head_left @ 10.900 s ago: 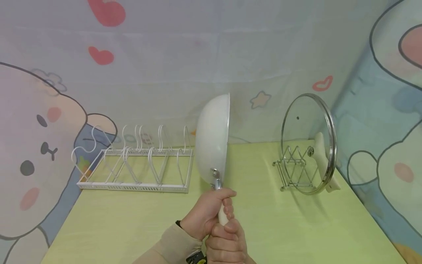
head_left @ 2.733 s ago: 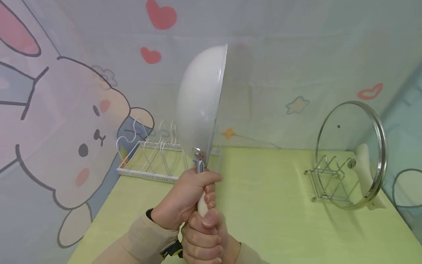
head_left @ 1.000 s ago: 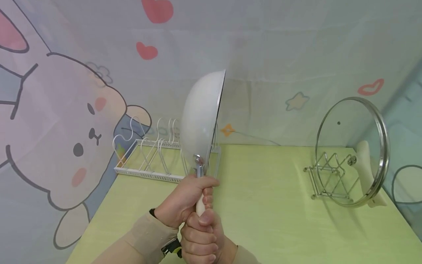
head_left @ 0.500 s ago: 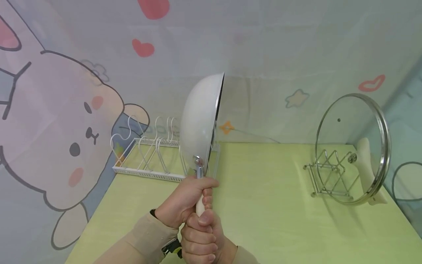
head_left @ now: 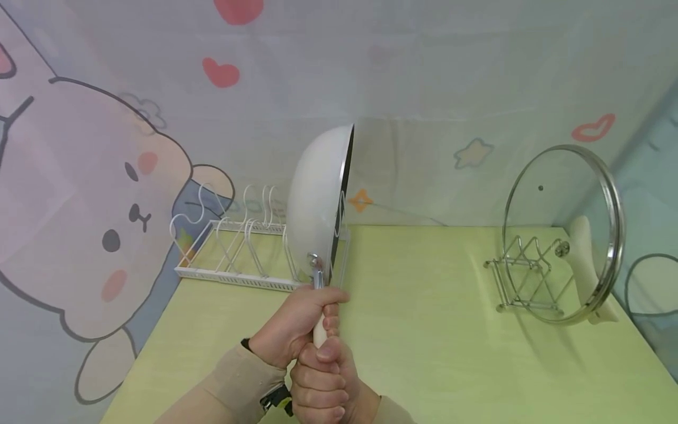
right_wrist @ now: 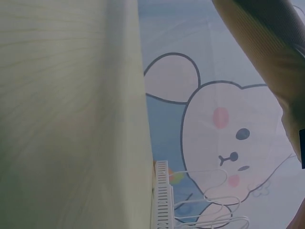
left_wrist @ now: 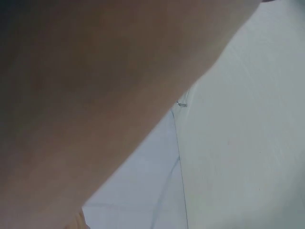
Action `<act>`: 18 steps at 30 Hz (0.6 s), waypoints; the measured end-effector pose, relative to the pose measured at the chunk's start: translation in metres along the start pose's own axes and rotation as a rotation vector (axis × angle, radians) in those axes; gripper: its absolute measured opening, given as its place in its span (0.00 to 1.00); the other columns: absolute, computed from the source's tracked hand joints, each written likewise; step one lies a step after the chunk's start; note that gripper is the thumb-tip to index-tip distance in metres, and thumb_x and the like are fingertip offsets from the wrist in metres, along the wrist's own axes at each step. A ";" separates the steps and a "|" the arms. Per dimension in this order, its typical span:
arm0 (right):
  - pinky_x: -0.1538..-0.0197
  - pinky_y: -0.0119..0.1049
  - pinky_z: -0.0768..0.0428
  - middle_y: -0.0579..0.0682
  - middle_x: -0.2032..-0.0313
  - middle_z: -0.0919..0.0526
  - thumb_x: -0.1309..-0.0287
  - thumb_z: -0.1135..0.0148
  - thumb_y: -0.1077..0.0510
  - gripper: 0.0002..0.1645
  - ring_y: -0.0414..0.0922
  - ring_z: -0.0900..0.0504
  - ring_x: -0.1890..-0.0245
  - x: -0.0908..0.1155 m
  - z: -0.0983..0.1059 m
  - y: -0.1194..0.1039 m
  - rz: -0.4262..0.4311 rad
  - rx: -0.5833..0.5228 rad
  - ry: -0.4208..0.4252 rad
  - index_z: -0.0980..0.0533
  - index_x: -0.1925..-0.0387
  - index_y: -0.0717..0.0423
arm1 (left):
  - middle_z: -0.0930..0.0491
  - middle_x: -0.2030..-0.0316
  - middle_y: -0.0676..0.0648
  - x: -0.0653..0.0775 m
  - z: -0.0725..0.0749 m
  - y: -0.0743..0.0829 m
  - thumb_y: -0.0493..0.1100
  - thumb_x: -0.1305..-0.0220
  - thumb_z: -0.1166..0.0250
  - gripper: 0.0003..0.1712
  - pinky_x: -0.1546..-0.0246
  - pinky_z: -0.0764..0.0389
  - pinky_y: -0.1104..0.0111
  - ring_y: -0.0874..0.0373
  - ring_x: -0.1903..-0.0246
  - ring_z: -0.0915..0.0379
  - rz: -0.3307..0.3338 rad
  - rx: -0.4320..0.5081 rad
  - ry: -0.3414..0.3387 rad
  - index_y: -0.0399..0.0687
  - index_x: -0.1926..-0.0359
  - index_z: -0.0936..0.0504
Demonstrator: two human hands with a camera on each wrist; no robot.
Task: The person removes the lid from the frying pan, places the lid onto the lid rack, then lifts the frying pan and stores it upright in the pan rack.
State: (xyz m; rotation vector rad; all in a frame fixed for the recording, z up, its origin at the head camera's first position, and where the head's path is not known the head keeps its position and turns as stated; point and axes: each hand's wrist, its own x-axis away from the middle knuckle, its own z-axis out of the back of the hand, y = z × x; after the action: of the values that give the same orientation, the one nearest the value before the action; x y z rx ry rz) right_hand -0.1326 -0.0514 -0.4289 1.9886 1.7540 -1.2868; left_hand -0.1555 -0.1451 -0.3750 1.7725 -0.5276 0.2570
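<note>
A white wok [head_left: 318,194] with a dark inside stands on its edge in the head view, opening to the right. It is at the right end of a white wire rack [head_left: 238,280], with wire loops on both sides of it. Whether its underside rests on the rack is hidden. My left hand [head_left: 296,318] grips the handle [head_left: 320,333] close to the wok. Below it, my right hand [head_left: 323,380] holds the handle's lower end. Neither wrist view shows the wok; the left wrist view is mostly blocked by a blurred forearm or hand.
A glass lid [head_left: 615,235] with a steel rim and white handle stands upright in a small metal wire rack [head_left: 524,305] at the right. Both racks stand on a light green table [head_left: 424,330]. A cartoon-printed cloth [head_left: 424,76] hangs behind.
From right of the white rack, the wok was raised and brought over the rack's right end, then lowered among the wire loops. Both hands keep their hold. Over the last second it sinks slightly.
</note>
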 end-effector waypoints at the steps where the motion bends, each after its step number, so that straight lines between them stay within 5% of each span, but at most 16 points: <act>1: 0.90 0.30 0.42 0.43 0.97 0.47 0.27 0.46 0.49 0.29 0.40 0.48 0.98 0.000 0.000 0.000 0.001 -0.004 0.003 0.41 0.85 0.49 | 0.37 0.88 0.60 0.000 0.000 -0.001 0.39 0.30 0.36 0.26 0.82 0.31 0.78 0.69 0.88 0.37 0.001 0.002 0.000 0.54 0.83 0.38; 18: 0.90 0.30 0.40 0.43 0.97 0.45 0.28 0.45 0.50 0.29 0.39 0.46 0.99 0.016 0.013 0.007 0.037 -0.094 -0.003 0.40 0.86 0.49 | 0.36 0.88 0.59 -0.011 0.001 -0.011 0.38 0.32 0.35 0.26 0.81 0.31 0.77 0.68 0.87 0.38 0.026 0.002 0.004 0.54 0.85 0.36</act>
State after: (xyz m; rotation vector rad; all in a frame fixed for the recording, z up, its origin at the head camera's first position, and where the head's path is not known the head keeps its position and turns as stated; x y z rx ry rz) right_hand -0.1341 -0.0507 -0.4506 1.9579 1.7343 -1.1728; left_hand -0.1600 -0.1418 -0.3898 1.7678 -0.5479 0.2797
